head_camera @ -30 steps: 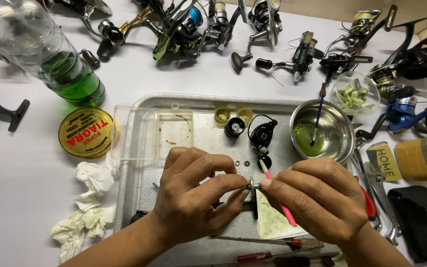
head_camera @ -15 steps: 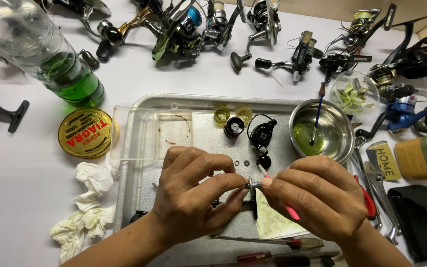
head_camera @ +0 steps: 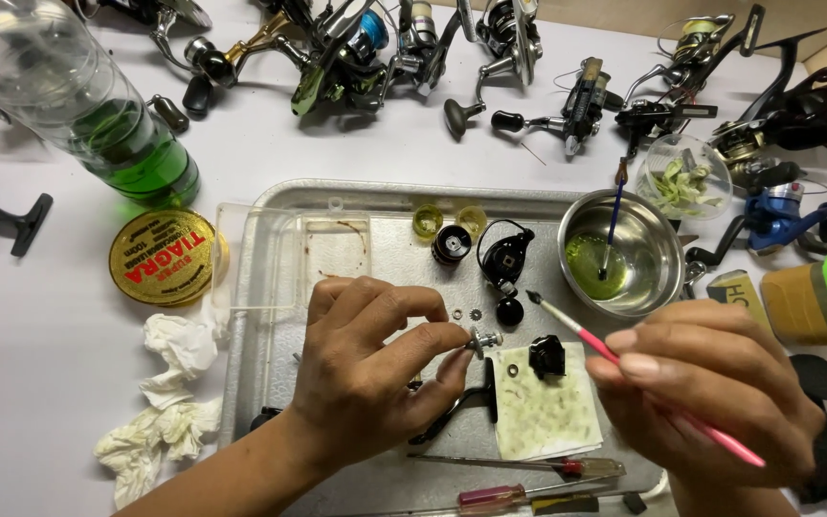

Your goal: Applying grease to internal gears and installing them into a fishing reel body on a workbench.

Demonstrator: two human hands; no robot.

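My left hand (head_camera: 366,369) pinches a small metal reel part (head_camera: 482,340) between thumb and forefinger above a metal tray (head_camera: 270,287). My right hand (head_camera: 710,393) holds a thin pink-handled brush (head_camera: 614,356), its dark tip pointing up-left, a short way right of the part and not touching it. A stained white pad (head_camera: 543,414) lies under the two hands with a black reel piece (head_camera: 547,356) on its top edge. Small washers (head_camera: 466,314) and black reel parts (head_camera: 505,258) lie on the tray just beyond.
A steel bowl (head_camera: 662,278) with green liquid and a blue-handled brush stands at the tray's right. A clear bottle with green liquid (head_camera: 117,134), a gold round tin (head_camera: 163,256) and crumpled tissues (head_camera: 169,402) are left. Several fishing reels (head_camera: 385,48) line the back. Screwdrivers (head_camera: 528,469) lie near the front.
My right hand has pulled away to the right from the small part, taking the pink brush with it. My left hand still holds the part in about the same place.
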